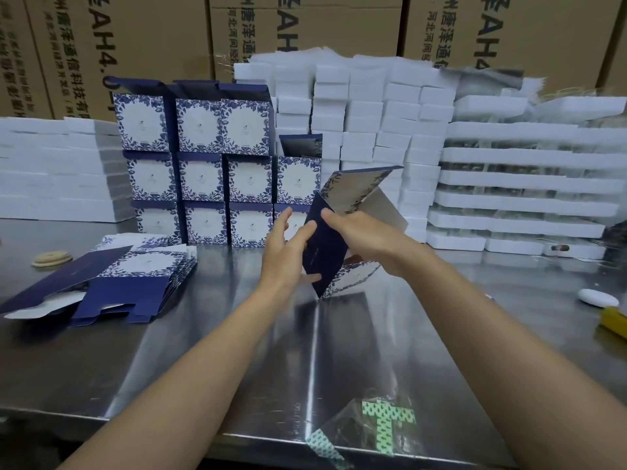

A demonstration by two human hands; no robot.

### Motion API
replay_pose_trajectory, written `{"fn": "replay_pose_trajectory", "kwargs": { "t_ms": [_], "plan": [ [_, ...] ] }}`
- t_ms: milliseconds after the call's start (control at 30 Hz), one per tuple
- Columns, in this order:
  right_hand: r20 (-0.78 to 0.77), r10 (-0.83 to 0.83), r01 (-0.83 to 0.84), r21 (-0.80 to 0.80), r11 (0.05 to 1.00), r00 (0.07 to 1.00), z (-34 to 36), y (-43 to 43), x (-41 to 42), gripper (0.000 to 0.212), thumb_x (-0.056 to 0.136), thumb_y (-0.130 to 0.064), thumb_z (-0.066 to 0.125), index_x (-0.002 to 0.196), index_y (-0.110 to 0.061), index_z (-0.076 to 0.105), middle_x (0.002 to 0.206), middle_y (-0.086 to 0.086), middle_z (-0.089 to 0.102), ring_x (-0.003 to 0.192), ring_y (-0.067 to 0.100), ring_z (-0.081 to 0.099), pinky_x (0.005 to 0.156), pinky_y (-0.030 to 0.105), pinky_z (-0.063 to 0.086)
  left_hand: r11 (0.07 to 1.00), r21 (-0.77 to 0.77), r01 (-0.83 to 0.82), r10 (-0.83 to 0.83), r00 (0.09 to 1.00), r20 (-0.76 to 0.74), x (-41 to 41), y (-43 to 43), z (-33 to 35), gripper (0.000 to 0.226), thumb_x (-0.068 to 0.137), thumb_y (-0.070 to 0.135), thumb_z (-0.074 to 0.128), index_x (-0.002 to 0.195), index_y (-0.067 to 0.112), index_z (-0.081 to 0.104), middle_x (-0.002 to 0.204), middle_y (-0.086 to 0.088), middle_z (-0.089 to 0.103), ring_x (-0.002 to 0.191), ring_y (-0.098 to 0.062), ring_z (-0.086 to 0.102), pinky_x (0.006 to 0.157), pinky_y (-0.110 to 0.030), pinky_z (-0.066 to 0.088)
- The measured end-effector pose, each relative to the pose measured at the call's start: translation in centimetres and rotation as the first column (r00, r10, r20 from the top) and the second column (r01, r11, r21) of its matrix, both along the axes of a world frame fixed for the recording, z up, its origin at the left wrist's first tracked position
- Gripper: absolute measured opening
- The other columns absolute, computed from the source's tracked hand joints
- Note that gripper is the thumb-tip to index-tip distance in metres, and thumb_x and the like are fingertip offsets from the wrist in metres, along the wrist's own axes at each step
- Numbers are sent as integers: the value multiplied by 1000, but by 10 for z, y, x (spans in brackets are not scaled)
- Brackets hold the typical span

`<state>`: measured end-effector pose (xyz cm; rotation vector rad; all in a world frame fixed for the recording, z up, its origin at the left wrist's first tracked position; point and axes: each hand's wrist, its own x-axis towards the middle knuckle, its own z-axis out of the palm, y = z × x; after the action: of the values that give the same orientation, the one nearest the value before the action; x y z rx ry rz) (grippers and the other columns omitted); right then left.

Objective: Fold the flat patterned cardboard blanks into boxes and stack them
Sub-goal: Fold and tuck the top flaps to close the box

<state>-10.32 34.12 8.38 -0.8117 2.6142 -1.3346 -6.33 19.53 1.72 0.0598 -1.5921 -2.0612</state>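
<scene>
A half-opened blue-and-white patterned blank stands tilted on one lower corner on the steel table. Its navy side faces me and its upper flaps spread open. My left hand holds its left edge, fingers on the navy panel and thumb below. My right hand grips it from the right, fingers over the top edge. A pile of flat blanks lies at the left. Folded boxes are stacked in three rows at the back.
White foam trays and white blocks are stacked behind and to the right. More white stacks stand at the left. Brown cartons line the back. A clear bag lies near the front edge. A tape roll sits at the left.
</scene>
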Motion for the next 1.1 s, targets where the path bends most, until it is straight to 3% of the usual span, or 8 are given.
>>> {"fn": "replay_pose_trajectory", "kwargs": {
  "t_ms": [267, 433, 567, 700, 800, 933, 1033, 1100],
  "plan": [
    [-58, 215, -219, -71, 973, 975, 0, -9, 3, 40, 106, -59, 46, 116, -30, 71, 109, -2, 79, 105, 20, 75, 103, 49, 58, 1000, -4, 9, -9, 1000, 20, -3, -10, 3, 34, 97, 52, 70, 123, 29, 66, 98, 9, 77, 75, -5, 76, 61, -44, 64],
    [-98, 187, -193, -59, 979, 978, -1, -14, 2, 48, 98, -58, 49, 143, -40, 45, 128, -10, 68, 115, 16, 68, 95, 42, 62, 1000, -28, 0, 1, 998, 56, -4, -14, 1, 49, 83, 65, 75, 117, 29, 69, 108, 4, 77, 77, -4, 76, 61, -47, 64],
    [-140, 223, -228, -20, 973, 965, 1, -14, -1, 32, 100, -39, 42, 131, -46, 43, 123, -16, 65, 109, 14, 71, 87, 37, 63, 1000, -13, 9, -9, 998, 67, -3, -16, 2, 55, 85, 57, 82, 120, 17, 68, 102, 4, 80, 85, -16, 79, 66, -53, 66],
    [-302, 144, -136, 47, 990, 943, -5, -18, -3, 43, 100, -16, 50, 141, -28, 50, 132, -2, 67, 119, 23, 64, 98, 39, 55, 998, 37, -42, 39, 997, 74, -4, -14, 0, 42, 90, 39, 83, 119, 12, 70, 104, 0, 79, 93, -20, 78, 69, -54, 66],
    [-577, 25, 6, 52, 999, 816, -14, -15, 3, 45, 96, -7, 56, 140, -13, 53, 127, 8, 67, 120, 26, 60, 97, 35, 49, 979, 155, -134, 124, 990, 73, -8, -15, -3, 28, 96, 16, 76, 123, 11, 70, 112, -9, 77, 96, -24, 74, 66, -48, 66],
    [-822, -43, 42, -23, 999, 567, -49, -18, 36, 8, 98, -26, 60, 96, -19, 64, 90, -1, 64, 88, 23, 59, 76, 44, 50, 885, 372, -279, 248, 960, 129, -11, -20, -3, 19, 92, 3, 75, 105, 0, 60, 96, -18, 70, 79, -29, 69, 45, -34, 60],
    [-371, -15, -23, -97, 995, 929, -70, -30, 53, 49, 104, -53, 54, 74, -15, 65, 56, 2, 59, 57, 22, 58, 56, 36, 47, 824, 467, -320, 288, 947, 140, -12, -23, -3, 38, 87, 9, 81, 116, 1, 58, 105, -18, 73, 76, -29, 73, 48, -31, 60],
    [130, 60, -23, -271, 962, 990, -73, -37, 55, 57, 104, -59, 53, 82, -9, 68, 53, 2, 57, 49, 18, 56, 48, 26, 38, 809, 508, -296, 281, 953, 108, -12, -21, -2, 49, 85, 14, 85, 121, 3, 55, 109, -16, 72, 82, -30, 76, 57, -36, 65]
  ]
}}
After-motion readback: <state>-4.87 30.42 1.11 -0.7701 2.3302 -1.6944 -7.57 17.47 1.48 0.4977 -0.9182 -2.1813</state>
